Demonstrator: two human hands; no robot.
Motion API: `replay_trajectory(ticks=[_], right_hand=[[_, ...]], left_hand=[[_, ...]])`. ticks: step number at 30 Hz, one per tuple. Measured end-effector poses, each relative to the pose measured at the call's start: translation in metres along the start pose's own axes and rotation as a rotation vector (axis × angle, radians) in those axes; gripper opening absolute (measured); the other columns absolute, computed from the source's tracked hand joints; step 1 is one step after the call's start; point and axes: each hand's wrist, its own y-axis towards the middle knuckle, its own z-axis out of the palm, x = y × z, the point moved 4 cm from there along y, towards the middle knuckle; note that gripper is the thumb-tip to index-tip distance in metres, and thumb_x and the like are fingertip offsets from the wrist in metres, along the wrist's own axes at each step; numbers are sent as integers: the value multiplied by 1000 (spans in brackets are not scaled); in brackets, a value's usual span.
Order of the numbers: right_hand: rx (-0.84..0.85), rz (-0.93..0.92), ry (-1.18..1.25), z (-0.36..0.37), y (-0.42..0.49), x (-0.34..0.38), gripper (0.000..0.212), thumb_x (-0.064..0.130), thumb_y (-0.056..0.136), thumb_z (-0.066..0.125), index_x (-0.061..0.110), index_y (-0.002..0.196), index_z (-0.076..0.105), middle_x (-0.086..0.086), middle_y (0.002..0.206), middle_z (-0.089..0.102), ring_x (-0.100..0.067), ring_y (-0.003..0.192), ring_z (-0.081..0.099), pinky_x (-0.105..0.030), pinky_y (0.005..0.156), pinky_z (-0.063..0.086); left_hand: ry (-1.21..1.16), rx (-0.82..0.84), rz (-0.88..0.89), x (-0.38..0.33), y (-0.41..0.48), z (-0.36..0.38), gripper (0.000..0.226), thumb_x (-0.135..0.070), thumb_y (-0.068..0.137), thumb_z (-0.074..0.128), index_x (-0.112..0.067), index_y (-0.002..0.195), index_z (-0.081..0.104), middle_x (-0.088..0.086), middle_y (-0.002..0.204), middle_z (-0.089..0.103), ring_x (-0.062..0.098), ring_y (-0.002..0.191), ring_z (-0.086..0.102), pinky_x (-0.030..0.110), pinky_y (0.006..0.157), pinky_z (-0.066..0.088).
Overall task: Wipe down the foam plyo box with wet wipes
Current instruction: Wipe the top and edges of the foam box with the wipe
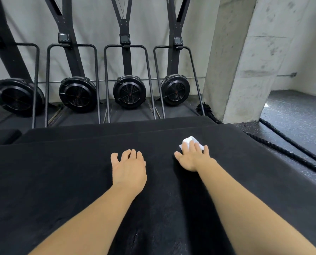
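Observation:
The black foam plyo box (61, 172) fills the lower half of the view, its flat top facing me. A crumpled white wet wipe (190, 140) lies on the top, right of centre. My right hand (192, 157) presses on the wipe with straight, spread fingers, covering its near half. My left hand (128, 167) rests on the box top to the left of it, palm down with fingers loosely bent, holding nothing.
A second black box (98, 132) stands behind the first. Several black ski machines with round fans (129, 92) line the far wall. A concrete pillar (245, 70) rises at the right, with thick black ropes (291, 153) on the speckled floor beside the box.

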Motion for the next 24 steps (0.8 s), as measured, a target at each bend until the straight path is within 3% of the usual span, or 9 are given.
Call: replay_trajectory(ticks=[2, 5, 8, 10, 15, 20, 24], right_hand=[[-6, -120, 25, 4, -3, 32, 59, 52, 98, 20, 24, 150, 19, -5, 158, 12, -22, 146, 6, -46, 117, -4], [98, -313, 115, 11, -3, 77, 55, 47, 100, 15, 27, 152, 18, -1, 162, 3, -17, 149, -8, -47, 117, -14], [161, -425, 158, 12, 1, 95, 52, 44, 103, 11, 30, 152, 19, 1, 164, 0, -11, 149, -13, -49, 117, -19], [134, -453, 173, 9, 7, 86, 47, 45, 103, 12, 33, 146, 27, 4, 161, 11, -12, 149, -5, -50, 117, -17], [-25, -306, 138, -3, 28, 13, 36, 44, 102, 16, 37, 133, 32, 9, 152, 23, -19, 145, 16, -51, 117, -6], [-3, -105, 69, -10, 48, -55, 47, 42, 101, 14, 38, 147, 20, 5, 162, 8, -13, 150, 2, -50, 117, -13], [42, 36, 70, -13, 53, -59, 56, 45, 100, 16, 32, 154, 12, 1, 165, -1, -16, 151, -6, -49, 117, -13]], left_hand=[[-1, -13, -7, 0, 1, 4, 32, -29, 103, 22, -21, 123, 46, -7, 133, 46, 18, 136, 30, 49, 109, 10], [-21, -33, 5, 0, 0, 8, 19, -25, 99, 32, -24, 111, 47, -12, 118, 49, 15, 131, 34, 47, 107, 10], [-35, -47, 14, 1, -1, 11, 23, -22, 95, 38, -25, 115, 49, -14, 119, 49, 13, 133, 33, 47, 109, 8], [-7, -63, 18, 1, -1, 12, 22, -25, 98, 33, -24, 115, 48, -13, 121, 48, 14, 132, 34, 47, 108, 7], [35, -52, 14, 1, 0, 17, 29, -23, 100, 28, -21, 126, 42, -9, 135, 45, 17, 135, 32, 50, 108, 4], [60, -46, 7, 0, 0, 19, 39, -23, 100, 31, -17, 138, 36, -3, 150, 35, 18, 139, 27, 52, 111, 2], [65, -41, 13, -1, 0, 18, 42, -22, 100, 33, -14, 140, 33, 0, 151, 33, 20, 140, 27, 53, 112, 1]])
